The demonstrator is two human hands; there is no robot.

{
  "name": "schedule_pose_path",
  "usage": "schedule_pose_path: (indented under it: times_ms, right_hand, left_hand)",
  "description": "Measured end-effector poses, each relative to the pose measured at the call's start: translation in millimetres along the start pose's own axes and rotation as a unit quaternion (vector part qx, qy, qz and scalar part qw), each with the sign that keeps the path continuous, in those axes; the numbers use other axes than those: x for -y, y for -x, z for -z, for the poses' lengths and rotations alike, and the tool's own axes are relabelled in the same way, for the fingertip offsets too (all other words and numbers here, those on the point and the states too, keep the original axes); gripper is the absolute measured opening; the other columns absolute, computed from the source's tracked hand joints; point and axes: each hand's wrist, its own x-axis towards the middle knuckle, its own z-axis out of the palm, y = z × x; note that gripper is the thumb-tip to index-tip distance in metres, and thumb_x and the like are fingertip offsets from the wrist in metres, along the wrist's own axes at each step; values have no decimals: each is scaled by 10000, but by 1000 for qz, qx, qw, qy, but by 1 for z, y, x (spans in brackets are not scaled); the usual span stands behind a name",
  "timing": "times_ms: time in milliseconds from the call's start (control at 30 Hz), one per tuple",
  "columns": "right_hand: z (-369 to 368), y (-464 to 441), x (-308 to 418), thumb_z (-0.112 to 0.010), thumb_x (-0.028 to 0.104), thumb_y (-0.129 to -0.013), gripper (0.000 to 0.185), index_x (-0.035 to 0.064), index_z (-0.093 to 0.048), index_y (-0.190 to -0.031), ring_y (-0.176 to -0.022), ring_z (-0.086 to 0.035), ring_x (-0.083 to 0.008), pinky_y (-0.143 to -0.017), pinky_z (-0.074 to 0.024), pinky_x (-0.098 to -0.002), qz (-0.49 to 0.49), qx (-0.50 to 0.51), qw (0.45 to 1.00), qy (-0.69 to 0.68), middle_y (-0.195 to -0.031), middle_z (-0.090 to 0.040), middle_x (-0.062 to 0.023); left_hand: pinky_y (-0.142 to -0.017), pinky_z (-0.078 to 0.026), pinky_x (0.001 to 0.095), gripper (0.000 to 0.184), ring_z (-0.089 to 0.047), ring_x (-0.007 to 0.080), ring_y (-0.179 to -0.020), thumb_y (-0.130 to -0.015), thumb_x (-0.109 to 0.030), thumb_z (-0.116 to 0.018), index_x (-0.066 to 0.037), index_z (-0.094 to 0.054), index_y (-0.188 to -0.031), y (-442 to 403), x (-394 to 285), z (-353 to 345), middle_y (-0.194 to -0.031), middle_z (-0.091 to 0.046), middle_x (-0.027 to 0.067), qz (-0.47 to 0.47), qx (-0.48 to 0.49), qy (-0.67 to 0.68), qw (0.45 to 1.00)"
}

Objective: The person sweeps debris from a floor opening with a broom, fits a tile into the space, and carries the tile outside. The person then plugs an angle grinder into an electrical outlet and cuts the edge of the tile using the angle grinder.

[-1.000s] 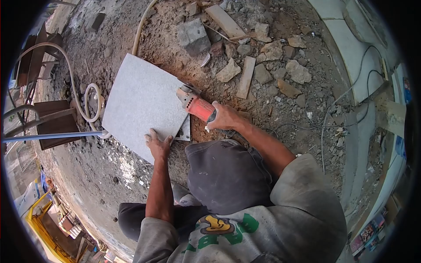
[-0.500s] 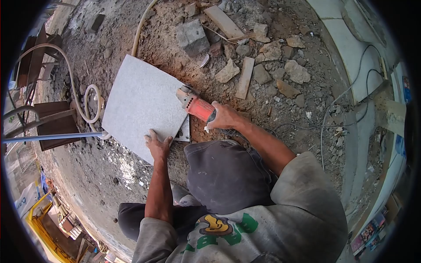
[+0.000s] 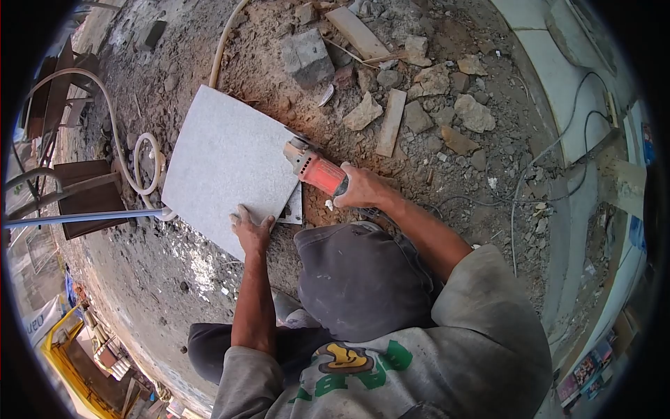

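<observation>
A large pale grey tile (image 3: 223, 150) lies on the dirt in front of my knees. My left hand (image 3: 252, 232) rests on its near edge with the fingers spread. In my right hand (image 3: 357, 187) is a red angle grinder (image 3: 317, 171), gripped by its rear body. The grinder's head and disc meet the tile's right edge near the far right corner; the exact contact is too small to make out. Under the tile's near right side, part of another flat piece (image 3: 294, 207) sticks out.
Broken stones (image 3: 363, 112), a grey concrete block (image 3: 307, 58) and a narrow tile strip (image 3: 391, 123) lie beyond the grinder. A cream hose (image 3: 142, 167) coils at the left beside a blue pole (image 3: 87, 218). A power cord (image 3: 481, 202) runs right.
The grinder and my right hand have shifted very slightly to the right and nearer to me along the tile's edge. My left hand stays in the same place on the tile.
</observation>
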Motion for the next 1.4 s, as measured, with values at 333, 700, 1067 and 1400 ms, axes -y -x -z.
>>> schedule_pose_path:
  times_ms: [333, 700, 1067, 1400]
  right_hand:
    - [-13, -3, -17, -743, 443, -595, 958, -48, -391, -1340, -1110, -568, -416, -960, -460, -428, 6, -15, 1000, -4, -1189, -566, -307]
    - [-4, -20, 4, -709, 352, -579, 869, -62, -433, -1292, -1025, -612, -403, -895, -489, -421, 42, -28, 999, -3, -1082, -619, -291]
    - [3, -62, 33, -712, 342, -553, 940, -113, -404, -1315, -1071, -596, -394, -928, -477, -389, 63, -27, 998, 0, -1137, -593, -314]
    - [3, -102, 53, -767, 307, -551, 701, -54, -562, -1116, -886, -642, -282, -796, -502, -348, 88, -23, 995, -31, -969, -659, -197]
  left_hand:
    - [-1101, -296, 487, 972, -259, 531, -1333, -698, -346, -816, -73, -284, -1464, 0, -1, 1, -1470, -214, 353, 7, -3, 1, 1000]
    - [-1106, -286, 488, 982, -251, 533, -1337, -691, -337, -822, -69, -280, -1465, 4, -5, 4, -1473, -202, 355, 19, -6, 7, 1000]
    - [-1110, -287, 481, 1002, -223, 540, -1344, -689, -316, -827, -68, -256, -1473, 3, -9, 5, -1485, -181, 340, 29, 2, 4, 1000]
    - [-1110, -290, 479, 1001, -175, 539, -1362, -701, -280, -818, -77, -228, -1483, 6, -16, 11, -1499, -154, 325, 63, 17, 26, 998]
